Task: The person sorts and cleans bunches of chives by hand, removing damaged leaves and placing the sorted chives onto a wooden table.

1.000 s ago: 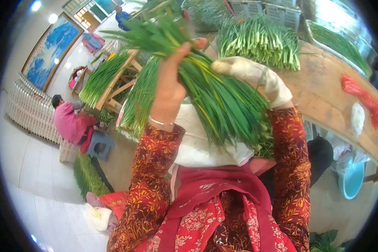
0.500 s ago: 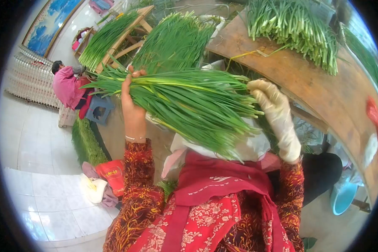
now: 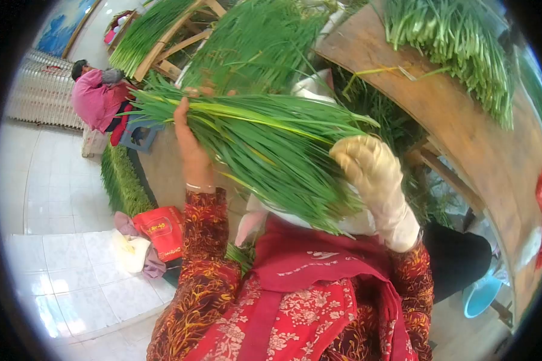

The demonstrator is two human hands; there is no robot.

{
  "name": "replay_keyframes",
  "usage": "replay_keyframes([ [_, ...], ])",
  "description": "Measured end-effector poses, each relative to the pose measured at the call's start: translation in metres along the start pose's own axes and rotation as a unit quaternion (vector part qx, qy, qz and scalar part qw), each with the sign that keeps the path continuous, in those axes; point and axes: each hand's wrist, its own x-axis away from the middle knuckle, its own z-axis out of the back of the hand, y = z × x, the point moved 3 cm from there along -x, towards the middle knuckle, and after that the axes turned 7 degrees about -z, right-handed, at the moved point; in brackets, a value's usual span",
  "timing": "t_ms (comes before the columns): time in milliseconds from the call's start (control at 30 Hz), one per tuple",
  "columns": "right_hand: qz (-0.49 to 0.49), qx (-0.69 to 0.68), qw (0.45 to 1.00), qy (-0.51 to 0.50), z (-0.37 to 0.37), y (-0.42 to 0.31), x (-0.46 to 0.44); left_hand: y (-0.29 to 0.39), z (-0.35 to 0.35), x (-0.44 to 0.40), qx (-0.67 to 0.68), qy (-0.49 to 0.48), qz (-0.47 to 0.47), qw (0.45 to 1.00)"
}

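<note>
A thick bunch of garlic chives (image 3: 277, 147) lies across the space above my lap, leaf tips to the left and pale stem ends to the right. My bare left hand (image 3: 193, 135) is wrapped round its leafy part near the left end. My right hand (image 3: 373, 174), in a cream glove, rests against the stem side with its fingers curled in; what they hold is hidden under the glove. A few yellow leaves run along the top of the bunch. Beneath it, a white cloth (image 3: 361, 221) covers part of my lap.
To the right stands a wooden table (image 3: 451, 102) with a heap of chives (image 3: 448, 48). More chives (image 3: 253, 51) are piled ahead. At far left a person in pink (image 3: 96, 99) sits on a blue stool (image 3: 140, 133). A red bag (image 3: 161, 231) and a blue basin (image 3: 483, 296) are on the floor.
My right hand has moved from the stem ends inward and down over the bunch, its fingers curling more. My left hand keeps its hold. The whole view has shifted slightly.
</note>
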Motion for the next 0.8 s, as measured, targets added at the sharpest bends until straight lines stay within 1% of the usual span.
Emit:
replay_keyframes([
  [33, -0.06, 0.014, 0.998, -0.023, -0.002, -0.001, -0.012, 0.0, -0.003, 0.003, -0.014, -0.007, 0.017, 1.0],
  [67, -0.089, 0.027, 0.994, -0.059, -0.01, -0.001, -0.022, 0.0, -0.007, 0.004, -0.03, -0.014, 0.034, 0.999],
  [100, -0.079, 0.022, 0.995, -0.058, -0.016, -0.001, -0.027, -0.002, -0.002, 0.001, -0.035, -0.015, 0.024, 0.999],
  [133, -0.055, 0.031, 0.997, -0.053, -0.025, -0.001, -0.031, -0.004, 0.002, -0.001, -0.07, 0.018, -0.019, 0.997],
  [167, -0.031, 0.041, 0.998, -0.048, -0.03, -0.002, -0.035, -0.002, 0.002, -0.002, -0.028, 0.009, -0.002, 1.0],
  [200, -0.054, 0.029, 0.996, -0.064, -0.032, -0.001, -0.038, -0.001, -0.001, -0.002, 0.014, 0.001, 0.015, 1.0],
  [233, -0.083, -0.031, 0.994, -0.067, -0.029, 0.002, -0.039, 0.002, -0.004, -0.002, 0.012, 0.002, 0.007, 1.0],
  [300, -0.115, -0.205, 0.972, -0.02, -0.029, 0.017, -0.035, 0.003, -0.006, -0.001, 0.024, -0.011, -0.003, 1.0],
  [333, -0.148, -0.262, 0.954, 0.001, -0.027, 0.021, -0.035, -0.001, -0.002, -0.004, 0.083, -0.008, 0.03, 0.996],
  [367, -0.276, -0.373, 0.886, -0.024, -0.025, 0.024, -0.031, -0.001, 0.001, -0.004, 0.084, -0.007, 0.03, 0.996],
  [433, -0.349, -0.396, 0.849, -0.029, -0.02, 0.029, -0.031, -0.002, -0.002, -0.003, 0.13, -0.02, 0.046, 0.99],
  [500, -0.355, -0.409, 0.84, -0.038, -0.018, 0.035, -0.031, -0.003, -0.009, -0.001, 0.132, -0.023, 0.053, 0.99],
  [533, -0.358, -0.425, 0.83, -0.049, -0.018, 0.039, -0.031, -0.002, -0.013, -0.001, 0.099, -0.023, 0.038, 0.994],
  [567, -0.336, -0.453, 0.824, -0.056, -0.017, 0.039, -0.032, -0.002, -0.013, 0.0, 0.067, -0.021, 0.024, 0.997],
  [600, -0.334, -0.441, 0.831, -0.058, -0.014, 0.039, -0.032, -0.001, -0.01, -0.002, 0.021, -0.049, 0.015, 0.998],
  [633, -0.337, -0.429, 0.836, -0.059, -0.011, 0.039, -0.03, -0.003, -0.007, -0.005, 0.027, -0.048, 0.031, 0.998],
  [667, -0.319, -0.419, 0.848, -0.06, -0.007, 0.042, -0.029, -0.005, -0.005, -0.007, 0.056, -0.055, 0.025, 0.997],
  [700, -0.323, -0.436, 0.839, -0.044, 0.001, 0.04, -0.025, -0.007, -0.004, -0.008, 0.087, -0.063, 0.018, 0.994],
  [767, -0.285, -0.476, 0.832, -0.017, 0.013, 0.048, -0.015, -0.01, -0.001, -0.01, 0.107, -0.061, 0.032, 0.992],
  [800, -0.262, -0.5, 0.825, 0.015, 0.016, 0.056, -0.007, -0.011, 0.0, -0.011, 0.119, -0.061, 0.031, 0.991],
])
